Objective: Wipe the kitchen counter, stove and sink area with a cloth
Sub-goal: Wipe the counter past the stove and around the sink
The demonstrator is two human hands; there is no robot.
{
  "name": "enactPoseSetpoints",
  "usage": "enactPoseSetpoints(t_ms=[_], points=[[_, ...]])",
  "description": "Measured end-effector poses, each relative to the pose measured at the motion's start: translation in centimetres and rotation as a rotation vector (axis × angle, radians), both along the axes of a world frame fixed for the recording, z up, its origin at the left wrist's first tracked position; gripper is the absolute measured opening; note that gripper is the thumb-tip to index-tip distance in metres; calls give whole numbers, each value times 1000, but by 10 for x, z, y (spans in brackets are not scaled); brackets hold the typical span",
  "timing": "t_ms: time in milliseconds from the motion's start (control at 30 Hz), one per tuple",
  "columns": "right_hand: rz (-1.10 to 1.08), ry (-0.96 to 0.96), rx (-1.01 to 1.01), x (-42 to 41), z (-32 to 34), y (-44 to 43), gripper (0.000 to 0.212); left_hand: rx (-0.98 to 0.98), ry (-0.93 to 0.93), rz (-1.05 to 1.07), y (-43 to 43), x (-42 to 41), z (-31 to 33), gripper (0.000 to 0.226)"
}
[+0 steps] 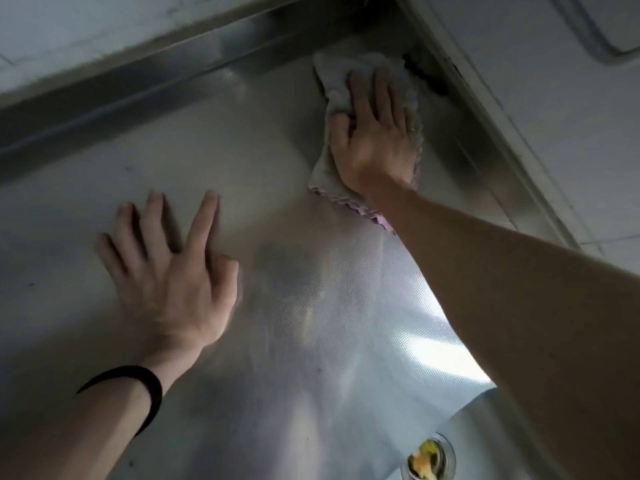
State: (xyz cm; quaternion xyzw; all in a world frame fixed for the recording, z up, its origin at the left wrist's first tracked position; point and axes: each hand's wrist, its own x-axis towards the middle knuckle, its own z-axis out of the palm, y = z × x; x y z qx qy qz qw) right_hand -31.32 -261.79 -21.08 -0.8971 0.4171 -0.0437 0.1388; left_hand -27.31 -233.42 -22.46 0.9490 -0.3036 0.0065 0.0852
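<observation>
A stainless steel counter (242,140) with a fine embossed pattern fills the view. My right hand (374,136) lies flat on a folded grey cloth (337,81) with a pink edge, pressing it onto the steel in the far right corner. The cloth's far end touches the raised back rim near a dark grimy patch (424,72). My left hand (166,271) rests flat on the bare steel at the left, fingers spread, holding nothing. A black band (149,393) circles my left wrist.
A raised steel rim (121,88) runs along the back under a tiled wall (86,29). Another wall (571,116) closes the right side. At the bottom right the counter drops into a sink with a drain strainer (427,459) holding yellow scraps.
</observation>
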Motion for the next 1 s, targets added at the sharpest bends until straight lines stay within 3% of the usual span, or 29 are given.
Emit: enactPoseSetpoints(t_ms=[367,700,1000], points=[[-59,64,-105,-227,9,16,62,-36,35,31,-2,-5,3,73],[-251,62,-94,-198,4,55,70,-7,50,25,-3,-4,3,72],[-88,36,-35,-155,5,303,76,13,124,10,-1,-4,15,75]])
